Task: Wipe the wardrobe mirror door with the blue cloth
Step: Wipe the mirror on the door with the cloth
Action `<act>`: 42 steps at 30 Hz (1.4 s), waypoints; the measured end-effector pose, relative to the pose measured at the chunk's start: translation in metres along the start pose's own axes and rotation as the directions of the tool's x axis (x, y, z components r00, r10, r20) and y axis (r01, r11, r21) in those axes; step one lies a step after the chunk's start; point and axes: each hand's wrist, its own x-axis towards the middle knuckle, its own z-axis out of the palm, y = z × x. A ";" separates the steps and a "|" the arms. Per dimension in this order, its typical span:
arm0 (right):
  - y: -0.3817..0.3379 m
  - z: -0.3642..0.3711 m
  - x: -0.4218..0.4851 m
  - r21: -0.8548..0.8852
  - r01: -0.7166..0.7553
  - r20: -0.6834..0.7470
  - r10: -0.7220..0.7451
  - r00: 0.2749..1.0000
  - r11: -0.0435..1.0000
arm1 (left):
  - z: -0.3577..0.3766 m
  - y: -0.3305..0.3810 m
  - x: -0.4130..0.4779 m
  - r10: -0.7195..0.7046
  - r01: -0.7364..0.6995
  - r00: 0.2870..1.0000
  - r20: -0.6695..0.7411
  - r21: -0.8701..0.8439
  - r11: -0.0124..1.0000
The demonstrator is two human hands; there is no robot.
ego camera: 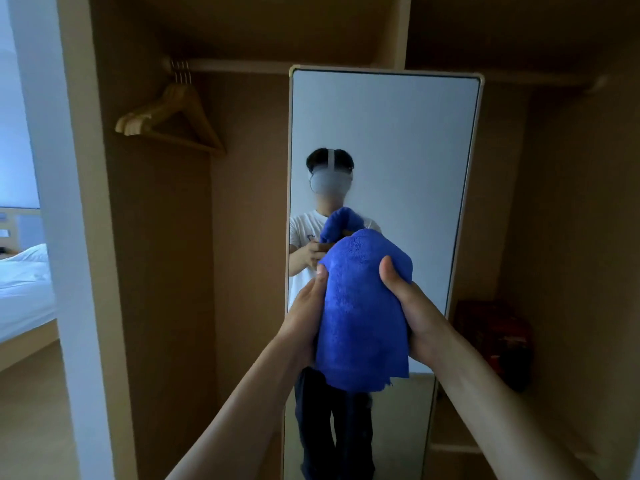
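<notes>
A tall mirror door (384, 133) with a pale wooden frame stands in the middle of the open wardrobe. In front of it I hold up a bright blue cloth (363, 313), bunched and hanging down. My left hand (306, 313) holds the cloth's left side with the thumb on its front. My right hand (403, 299) grips the right side, thumb on the front and fingers hidden behind the fabric. The cloth is held a little short of the glass, and the mirror reflects a person with both hands and the cloth.
Wooden hangers (169, 119) hang from a rail in the wardrobe's left bay. A dark red box (495, 341) sits on a low shelf at the right. A white bed (24, 292) shows past the wardrobe's left side panel (83, 237).
</notes>
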 end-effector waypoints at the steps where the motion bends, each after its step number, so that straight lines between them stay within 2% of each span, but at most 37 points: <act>1: 0.000 0.002 0.002 0.001 -0.008 -0.006 0.008 1.000 1.000 | 0.002 0.000 0.002 0.017 -0.017 1.000 0.001 0.035 0.999; 6: -0.004 0.002 0.010 0.098 0.001 -0.035 0.002 0.999 0.995 | 0.013 0.018 0.002 0.047 -0.054 0.996 0.071 0.091 0.994; 9: -0.008 0.004 0.013 0.138 0.009 -0.022 -0.006 1.000 0.990 | 0.021 0.024 0.003 0.113 -0.112 0.990 0.079 -0.016 0.994; 13: -0.008 0.010 0.022 0.304 0.028 -0.039 -0.017 0.999 0.952 | 0.035 0.028 0.005 0.216 -0.213 0.976 0.012 -0.118 0.970; 15: -0.010 0.010 0.028 0.277 0.032 -0.066 -0.014 0.998 0.960 | 0.041 0.034 0.011 0.234 -0.236 0.972 -0.034 -0.084 0.968; 16: -0.013 0.009 0.031 0.248 0.040 -0.075 -0.022 0.997 0.968 | 0.042 0.037 0.014 0.258 -0.259 0.965 -0.054 -0.015 0.966; 18: -0.019 0.003 0.040 0.197 0.071 -0.089 -0.055 0.995 0.978 | 0.041 0.040 0.025 0.331 -0.309 0.939 -0.089 0.202 0.929; 20: -0.026 -0.004 0.050 0.107 0.124 -0.134 -0.109 0.985 0.986 | 0.038 0.040 0.035 0.432 -0.364 0.894 -0.114 0.376 0.852; 23: -0.038 -0.017 0.068 0.046 0.189 -0.240 -0.173 0.955 0.981 | 0.042 0.036 0.047 0.483 -0.415 0.876 -0.008 0.498 0.761; 25: -0.047 -0.023 0.077 0.002 0.184 -0.242 -0.178 0.954 0.983 | 0.049 0.035 0.052 0.492 -0.428 0.869 0.058 0.588 0.686; 28: -0.061 -0.026 0.086 -0.021 0.132 -0.142 -0.133 0.981 0.991 | 0.056 0.040 0.064 0.530 -0.429 0.848 0.016 0.606 0.669; 32: -0.080 -0.027 0.098 -0.228 0.181 -0.202 -0.228 0.952 0.957 | 0.065 0.051 0.077 0.547 -0.398 0.836 -0.054 0.627 0.670; 34: -0.087 -0.028 0.102 -0.255 0.192 -0.175 -0.240 0.955 0.948 | 0.068 0.053 0.082 0.556 -0.399 0.828 -0.074 0.619 0.677; 38: -0.097 -0.034 0.112 -0.215 0.194 -0.095 -0.218 0.971 0.957 | 0.070 0.058 0.089 0.592 -0.492 0.805 -0.044 0.508 0.706; 42: -0.098 -0.038 0.115 -0.069 0.204 -0.067 -0.209 0.976 0.977 | 0.071 0.065 0.089 0.633 -0.564 0.774 0.005 0.458 0.687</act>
